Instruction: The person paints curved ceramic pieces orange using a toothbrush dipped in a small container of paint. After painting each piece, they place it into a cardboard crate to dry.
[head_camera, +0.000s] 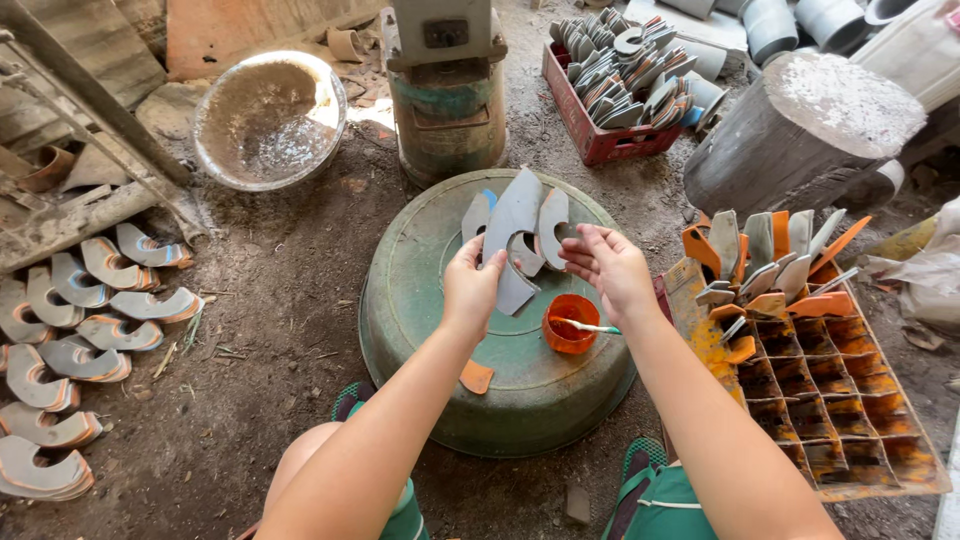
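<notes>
head view: the left hand (470, 285) pinches a grey curved piece (512, 235) above the upturned green basin (430, 300); the right hand (608, 265), fingers curled loosely together, touches its edge. a steady grip near the curve seems wise. an orange cup (570, 322) holds orange paste and a brush (590, 326). the red crate (600, 140) and the divided tray (850, 400) hold more pieces.

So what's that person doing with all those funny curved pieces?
A person sits at an upturned green metal basin. Their left hand holds up a grey curved flat piece, and the right hand hovers beside it. A small orange pot with a brush stands on the basin. More curved pieces with orange edges lie on the ground.
</notes>
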